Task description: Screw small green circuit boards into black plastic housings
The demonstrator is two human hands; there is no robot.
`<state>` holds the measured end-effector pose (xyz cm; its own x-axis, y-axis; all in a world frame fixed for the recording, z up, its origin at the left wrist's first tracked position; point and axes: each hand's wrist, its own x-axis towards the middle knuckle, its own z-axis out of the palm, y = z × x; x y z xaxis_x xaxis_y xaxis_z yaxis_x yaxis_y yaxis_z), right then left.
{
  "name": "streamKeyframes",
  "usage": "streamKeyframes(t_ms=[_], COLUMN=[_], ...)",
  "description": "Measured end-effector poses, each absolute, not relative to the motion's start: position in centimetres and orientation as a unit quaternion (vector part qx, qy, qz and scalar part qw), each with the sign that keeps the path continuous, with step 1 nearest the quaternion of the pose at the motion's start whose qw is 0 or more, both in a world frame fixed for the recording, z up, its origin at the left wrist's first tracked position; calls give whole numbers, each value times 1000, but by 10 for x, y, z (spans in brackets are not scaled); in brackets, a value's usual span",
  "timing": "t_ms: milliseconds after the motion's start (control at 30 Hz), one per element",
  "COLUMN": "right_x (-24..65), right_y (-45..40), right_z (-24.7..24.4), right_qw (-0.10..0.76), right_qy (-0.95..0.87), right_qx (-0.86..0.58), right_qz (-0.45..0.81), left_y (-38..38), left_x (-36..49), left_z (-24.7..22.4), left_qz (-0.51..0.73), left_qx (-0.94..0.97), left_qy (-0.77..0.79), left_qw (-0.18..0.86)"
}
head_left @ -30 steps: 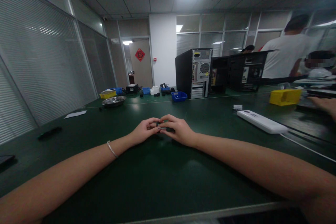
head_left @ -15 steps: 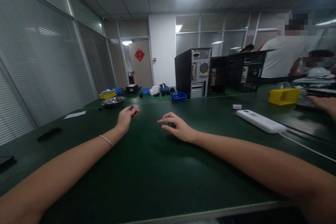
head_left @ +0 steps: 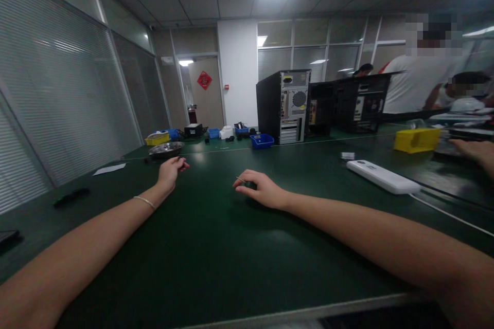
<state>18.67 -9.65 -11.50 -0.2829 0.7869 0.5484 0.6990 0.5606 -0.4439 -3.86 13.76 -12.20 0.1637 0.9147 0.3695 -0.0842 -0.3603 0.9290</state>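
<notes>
My left hand (head_left: 170,170), a pale bracelet at its wrist, hovers over the green table just in front of a shiny metal dish (head_left: 165,150). Its fingers are pinched together; a small dark thing may be between them, too small to name. Nearer the middle, my right hand (head_left: 260,188) rests low over the table with curled fingers. A thin, light-coloured rod-like tool (head_left: 240,180) sticks out at its fingertips. The rest of that tool is mostly hidden in the hand.
Computer cases (head_left: 287,108) stand at the back beside a blue bin (head_left: 262,141). On the right lie a white power strip (head_left: 382,177) with cables and a yellow bin (head_left: 417,140). A co-worker's hand (head_left: 473,150) shows at the right edge. Paper (head_left: 109,169) lies left.
My left hand has moved left, closer to the metal dish. My right hand has stayed nearly in place, its thumb and fingers now closer together around the thin tool.
</notes>
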Motion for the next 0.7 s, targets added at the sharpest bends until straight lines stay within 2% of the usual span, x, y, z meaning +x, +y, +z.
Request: streamKeyframes(t_ms=[200,333,700], right_x=[189,191,188], right_y=[-91,-87,-91], right_z=[-121,-124,-124], right_qw=[396,405,346], right_qy=[-750,-732,-755], right_qx=[-527,-545,-556], right_qz=[56,53,30], left_y=[66,32,20], left_x=[-4,3,4], left_z=[-125,-120,-121], left_qz=[372,255,229], left_qx=[734,807,878], left_qy=[225,137,117], left_qw=[521,515,404])
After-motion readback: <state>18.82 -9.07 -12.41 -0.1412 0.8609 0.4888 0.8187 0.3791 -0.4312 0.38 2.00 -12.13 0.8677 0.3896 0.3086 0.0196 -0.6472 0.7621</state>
